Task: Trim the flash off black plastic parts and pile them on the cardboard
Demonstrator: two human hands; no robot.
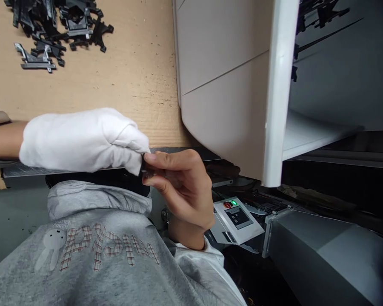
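Observation:
My left hand (83, 138) wears a white cloth glove and is curled closed in front of my chest. Its fingertips meet those of my bare right hand (178, 187). The right hand pinches a small dark part (148, 173) between thumb and forefinger, right against the glove's fingertips. The gloved fingers seem to grip the same part, though the piece is mostly hidden. Both hands hover above my grey sweatshirt (98, 250) and the edge of a cardboard-covered bench (137, 76).
A heap of black plastic parts (57, 25) lies at the far left of the cardboard. A large white machine housing (236, 93) stands to the right. Below it sits a small control panel (238, 216) with a red button and a green light.

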